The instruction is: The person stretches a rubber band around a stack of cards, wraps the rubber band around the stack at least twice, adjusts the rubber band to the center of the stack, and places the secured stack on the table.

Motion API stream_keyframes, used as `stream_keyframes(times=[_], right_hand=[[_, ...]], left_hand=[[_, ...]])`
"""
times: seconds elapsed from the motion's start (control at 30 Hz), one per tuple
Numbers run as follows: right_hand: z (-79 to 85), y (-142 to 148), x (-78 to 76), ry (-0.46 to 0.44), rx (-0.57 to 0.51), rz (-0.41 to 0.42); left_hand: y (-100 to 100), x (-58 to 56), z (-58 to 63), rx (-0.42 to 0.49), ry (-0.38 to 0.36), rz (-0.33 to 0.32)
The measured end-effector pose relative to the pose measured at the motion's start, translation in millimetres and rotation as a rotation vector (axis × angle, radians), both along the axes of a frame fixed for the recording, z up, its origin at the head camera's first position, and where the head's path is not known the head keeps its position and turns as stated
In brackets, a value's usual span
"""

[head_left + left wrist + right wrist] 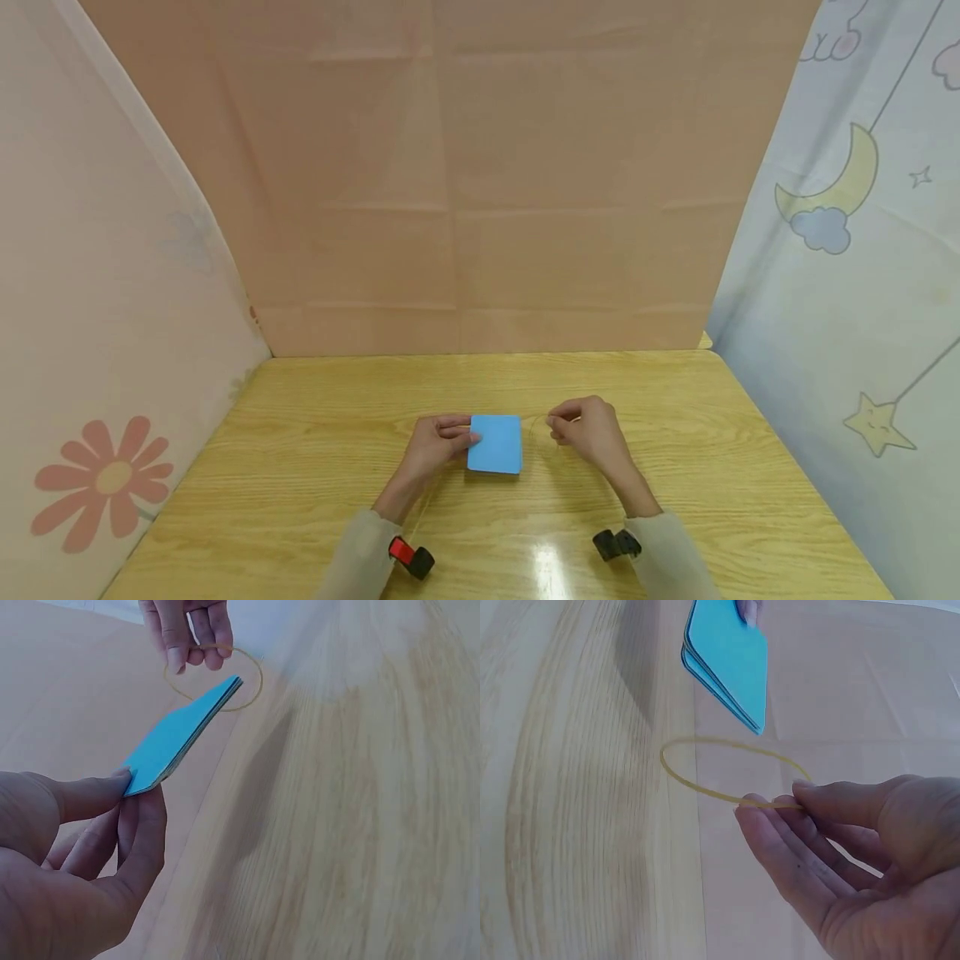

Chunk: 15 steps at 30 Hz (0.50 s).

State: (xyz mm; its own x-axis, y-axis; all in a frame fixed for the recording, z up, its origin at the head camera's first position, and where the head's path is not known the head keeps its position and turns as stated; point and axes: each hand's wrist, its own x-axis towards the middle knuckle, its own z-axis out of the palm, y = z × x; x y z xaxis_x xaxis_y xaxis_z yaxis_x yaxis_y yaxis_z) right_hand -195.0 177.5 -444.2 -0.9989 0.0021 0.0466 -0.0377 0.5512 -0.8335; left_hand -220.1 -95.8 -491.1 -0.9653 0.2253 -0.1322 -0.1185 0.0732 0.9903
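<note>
L hand [435, 442]: pinched w/ thumb [94, 797] over fingers [146, 840], pointed R.
R hand [592, 432]: pinched btwn thumb & fingertips [751, 817], pointed L, apart fr. L hand.
Arms [358, 554]: reached fwd, angled inward.

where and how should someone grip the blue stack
Pinch the blue stack at its left edge, from the left, as the left hand does: thumb on the blue face, fingers behind. It is thin and flat, its layers parting at the free end, so pressing both faces should keep them together.
</note>
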Motion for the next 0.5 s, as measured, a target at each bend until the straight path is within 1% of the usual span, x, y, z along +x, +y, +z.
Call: stream_keyframes(times=[0.2, 0.33, 0.5], right_hand=[[0.4, -4.3, -3.1, 0.002, -0.017, -0.002], [0.0, -5.7, -4.1, -0.001, -0.017, -0.009], [-1.1, -7.2, -5.9, -0.001, -0.037, -0.024]], left_hand=[[3.6, 1.7, 0.1, 0.033, -0.018, 0.007], [5.5, 3.2, -0.1, 0.042, -0.015, 0.000], [6.1, 4.8, 0.4, 0.026, -0.005, -0.005]])
